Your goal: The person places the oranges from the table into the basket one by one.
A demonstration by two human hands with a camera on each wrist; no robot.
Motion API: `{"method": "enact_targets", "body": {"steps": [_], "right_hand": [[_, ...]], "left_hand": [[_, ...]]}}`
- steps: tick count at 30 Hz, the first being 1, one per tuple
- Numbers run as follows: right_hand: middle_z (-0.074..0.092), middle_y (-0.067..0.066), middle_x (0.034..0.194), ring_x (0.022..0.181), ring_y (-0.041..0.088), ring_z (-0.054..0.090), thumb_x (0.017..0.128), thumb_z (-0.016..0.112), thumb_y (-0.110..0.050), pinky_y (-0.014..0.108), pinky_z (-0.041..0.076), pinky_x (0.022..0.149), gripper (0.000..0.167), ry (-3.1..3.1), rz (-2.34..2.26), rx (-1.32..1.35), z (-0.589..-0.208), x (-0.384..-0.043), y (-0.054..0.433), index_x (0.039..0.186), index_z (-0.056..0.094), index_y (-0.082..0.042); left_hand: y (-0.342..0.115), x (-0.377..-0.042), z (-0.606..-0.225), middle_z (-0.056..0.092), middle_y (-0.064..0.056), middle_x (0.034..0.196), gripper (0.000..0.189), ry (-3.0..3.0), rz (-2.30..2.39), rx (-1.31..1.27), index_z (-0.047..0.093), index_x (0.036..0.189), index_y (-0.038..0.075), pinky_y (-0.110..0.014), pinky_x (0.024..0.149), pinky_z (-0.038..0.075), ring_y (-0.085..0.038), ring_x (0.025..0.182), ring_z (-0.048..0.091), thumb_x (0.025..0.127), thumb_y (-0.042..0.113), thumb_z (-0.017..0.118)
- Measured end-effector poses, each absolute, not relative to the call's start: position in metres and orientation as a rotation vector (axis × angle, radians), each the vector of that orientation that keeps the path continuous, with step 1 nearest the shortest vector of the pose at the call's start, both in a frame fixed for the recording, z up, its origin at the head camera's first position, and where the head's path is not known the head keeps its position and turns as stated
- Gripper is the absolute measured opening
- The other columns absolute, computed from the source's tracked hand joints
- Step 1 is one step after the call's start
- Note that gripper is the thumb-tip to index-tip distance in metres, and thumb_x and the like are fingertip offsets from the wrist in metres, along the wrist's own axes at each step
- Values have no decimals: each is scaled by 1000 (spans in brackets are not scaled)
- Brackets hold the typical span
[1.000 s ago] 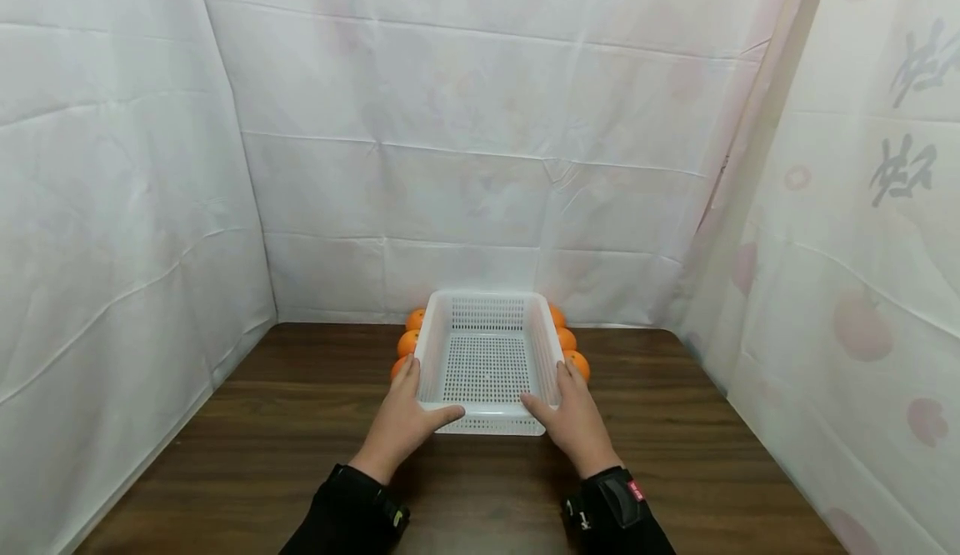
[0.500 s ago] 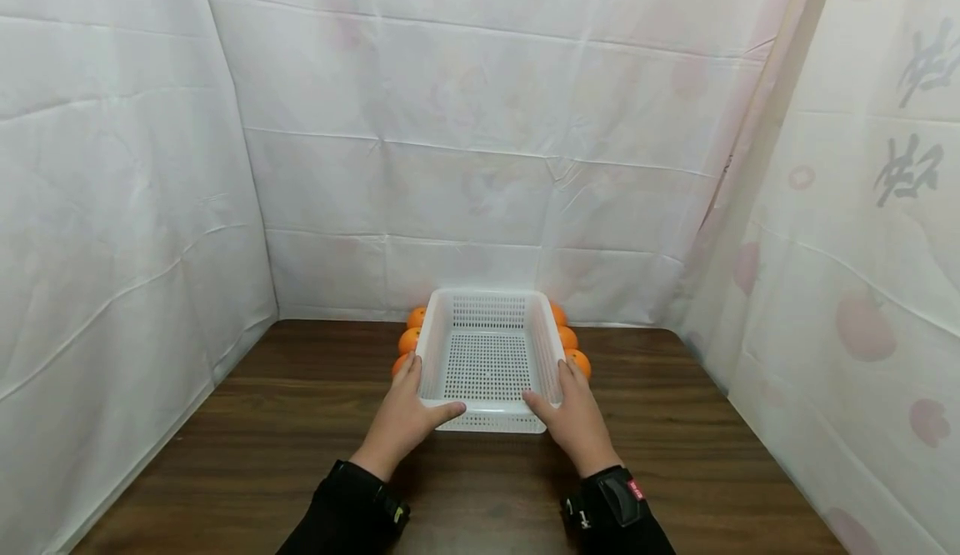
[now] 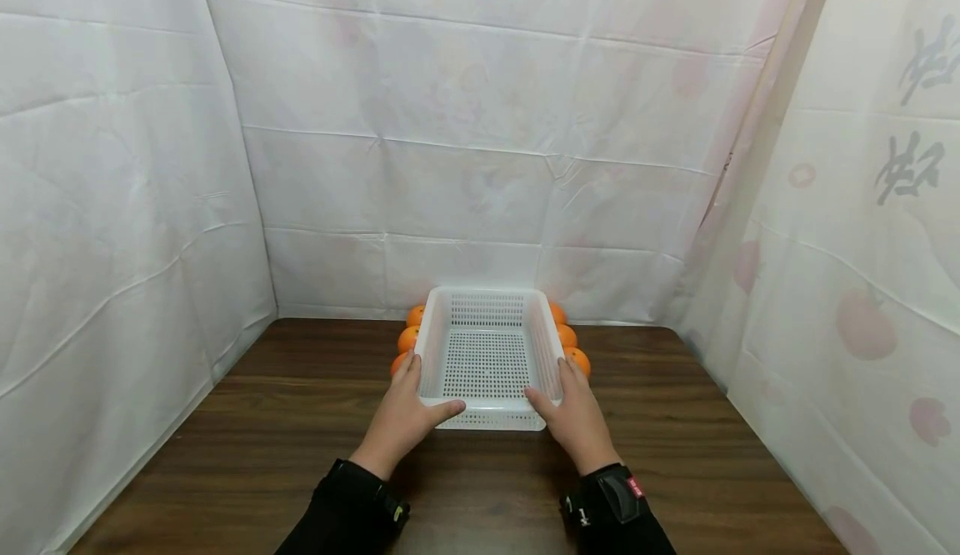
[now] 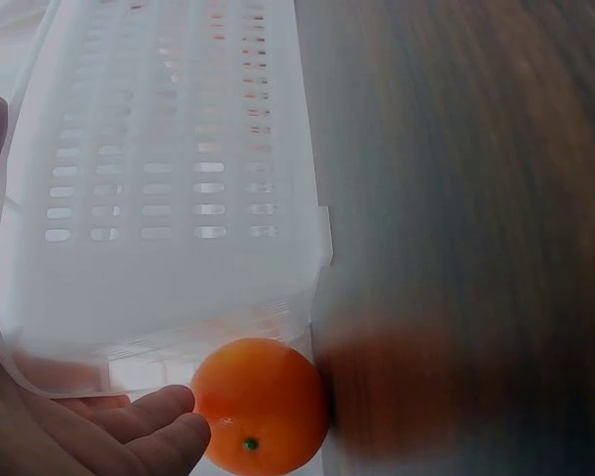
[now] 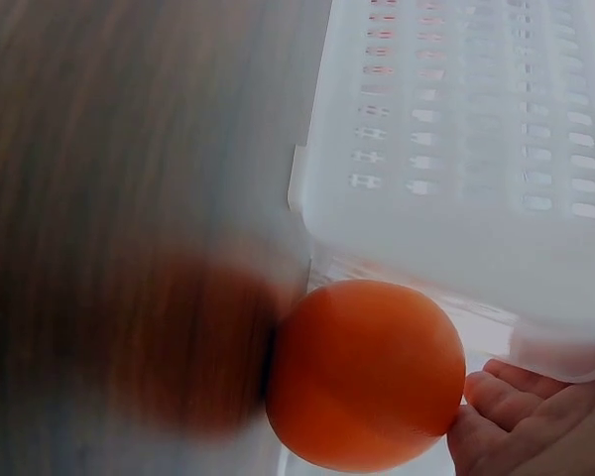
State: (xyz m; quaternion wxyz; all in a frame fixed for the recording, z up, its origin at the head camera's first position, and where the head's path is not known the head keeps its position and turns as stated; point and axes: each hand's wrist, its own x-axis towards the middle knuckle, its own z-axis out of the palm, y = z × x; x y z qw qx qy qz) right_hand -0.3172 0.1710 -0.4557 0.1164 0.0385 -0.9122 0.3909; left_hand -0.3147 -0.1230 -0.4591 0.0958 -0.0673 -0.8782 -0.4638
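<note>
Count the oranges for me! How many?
6: far left orange, middle left orange, near left orange beside the white basket; far right orange, middle right orange, near right orange on its other side. The basket could hide more.

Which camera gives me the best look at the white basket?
The head view: it shows the white basket nearly whole from above, with its rim and perforated floor. Both wrist views show mainly its slotted outer wall, cut off at the top.
</note>
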Motion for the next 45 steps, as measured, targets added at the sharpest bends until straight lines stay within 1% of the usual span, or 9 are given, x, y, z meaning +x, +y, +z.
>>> {"method": "enact_targets", "body": {"steps": [7,15,18,21,27,30,34,40,45], "right_hand": [[51,25,156,138,44,55,117,39,-37,64,47,111,57,-2493,1189,123,-453,-314,183,163,39,-5],[56,22,155,147,43,50,109,37,-11,62,41,120,49,-2439,1254,-94,-449,-315,192,154,53,-2],[56,24,154,145,45,50,106,40,-8,63,41,119,48,-2520,1175,-103,-451,-316,194,150,58,-1],[60,20,151,143,42,53,107,48,-13,63,43,117,42,-2585,1130,-83,-454,-318,196,144,66,-6],[66,15,143,135,38,59,97,71,-17,61,48,110,27,-2667,1009,-5,-462,-320,196,123,79,-15],[61,18,147,133,43,59,92,78,-16,63,50,107,36,-2714,962,18,-464,-317,194,128,76,-15],[53,22,153,133,48,59,95,81,-24,66,50,105,49,-2759,956,16,-464,-312,193,141,68,-17],[52,23,152,129,47,60,98,77,-31,65,53,99,50,-2775,941,3,-462,-311,192,145,63,-22],[52,24,147,120,46,63,97,76,-35,63,54,94,55,-2776,917,-36,-461,-313,193,148,60,-20]], "left_hand": [[-121,-315,-458,13,-11,180,130,-2609,-1366,-178,18,172,13,-64,120,40,-40,157,36,76,67,88],[-121,-316,-456,12,-11,180,128,-2621,-1376,-171,18,172,12,-65,122,37,-40,159,32,78,64,88],[-120,-316,-457,13,-12,180,126,-2633,-1354,-160,18,171,11,-65,121,38,-41,158,33,80,61,88],[-120,-317,-459,12,-13,180,125,-2641,-1338,-150,18,171,9,-66,121,38,-42,159,32,81,60,88],[-121,-317,-461,12,-13,180,126,-2641,-1349,-151,17,172,11,-67,121,37,-42,159,32,80,63,87],[-122,-316,-461,11,-12,180,128,-2645,-1359,-144,17,172,11,-67,122,36,-43,159,31,79,66,87],[-122,-315,-460,12,-12,180,130,-2651,-1357,-137,18,172,11,-68,122,36,-43,160,30,78,68,87],[-121,-314,-459,11,-14,180,127,-2653,-1329,-143,17,171,9,-67,122,36,-43,161,28,80,65,86],[-121,-315,-458,12,-11,180,131,-2634,-1355,-145,17,172,12,-66,122,36,-41,160,30,77,69,87]]}}
